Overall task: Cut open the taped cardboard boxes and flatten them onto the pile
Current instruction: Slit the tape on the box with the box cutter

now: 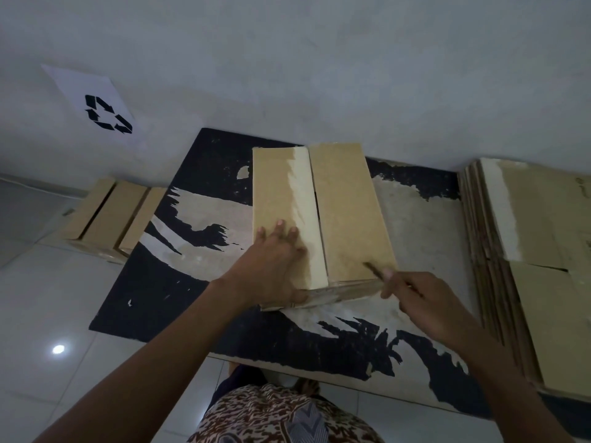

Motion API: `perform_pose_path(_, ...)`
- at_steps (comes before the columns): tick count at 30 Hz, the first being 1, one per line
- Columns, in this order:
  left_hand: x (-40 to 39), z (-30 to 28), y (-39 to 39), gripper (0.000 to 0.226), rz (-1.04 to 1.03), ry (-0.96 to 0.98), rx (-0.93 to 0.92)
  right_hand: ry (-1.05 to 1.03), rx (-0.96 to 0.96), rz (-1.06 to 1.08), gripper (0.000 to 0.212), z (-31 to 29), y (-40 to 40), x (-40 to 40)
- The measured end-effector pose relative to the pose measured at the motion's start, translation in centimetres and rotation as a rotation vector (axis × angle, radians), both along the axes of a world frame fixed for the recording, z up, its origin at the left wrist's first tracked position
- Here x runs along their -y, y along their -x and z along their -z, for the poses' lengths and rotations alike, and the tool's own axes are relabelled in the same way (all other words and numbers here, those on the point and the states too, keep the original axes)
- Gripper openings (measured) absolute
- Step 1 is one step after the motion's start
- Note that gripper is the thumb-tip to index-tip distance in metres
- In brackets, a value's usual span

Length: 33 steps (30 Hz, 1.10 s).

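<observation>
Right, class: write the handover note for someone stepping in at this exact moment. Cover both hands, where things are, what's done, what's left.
Left hand presses flat on the left flap of the box on the worn black board.
Right hand grips a thin blade, its tip over the right flap.
Done: top seam looks split; flattened pile lies to the right.
Left: flatten this box onto the pile; more boxes wait on the left.

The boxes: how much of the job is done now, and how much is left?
Done: a pile of flattened boxes lies right. In hand: the left hand presses the box, top flaps parted; the right hand holds a cutter. Left: more boxes wait left.
</observation>
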<state>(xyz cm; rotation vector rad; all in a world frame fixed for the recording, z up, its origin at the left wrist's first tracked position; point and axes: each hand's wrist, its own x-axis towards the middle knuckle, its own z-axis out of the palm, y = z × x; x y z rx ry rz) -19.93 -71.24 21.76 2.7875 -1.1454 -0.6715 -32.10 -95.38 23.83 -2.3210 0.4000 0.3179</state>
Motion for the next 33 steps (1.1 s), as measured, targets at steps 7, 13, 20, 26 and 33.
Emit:
perform_pose_path(7, -0.6, 0.2, 0.0, 0.097, 0.05, 0.021, 0.0, -0.021, 0.074, 0.573, 0.039, 9.8, 1.0, 2.4)
perform_pose_path(13, -0.2, 0.3, 0.9, 0.078, 0.103, 0.001, 0.026, 0.184, -0.157, 0.439, 0.021, 15.2, 0.4, 2.0)
perform_pose_path(20, 0.3, 0.8, 1.2, 0.063, 0.08, 0.129, 0.115, 0.288, -0.136, 0.374, 0.026, 16.9, 1.4, 1.1)
perform_pose_path(26, 1.1, 1.1, 1.9, 0.064, 0.028, 0.154, 0.013, 0.397, -0.173, 0.334, 0.03, 16.8, 1.3, 0.4)
perform_pose_path(33, 2.5, 0.6, 1.3, 0.059, 0.102, 0.063, -0.055, 0.25, 0.012, 0.522, 0.049, 14.6, 1.2, 0.8)
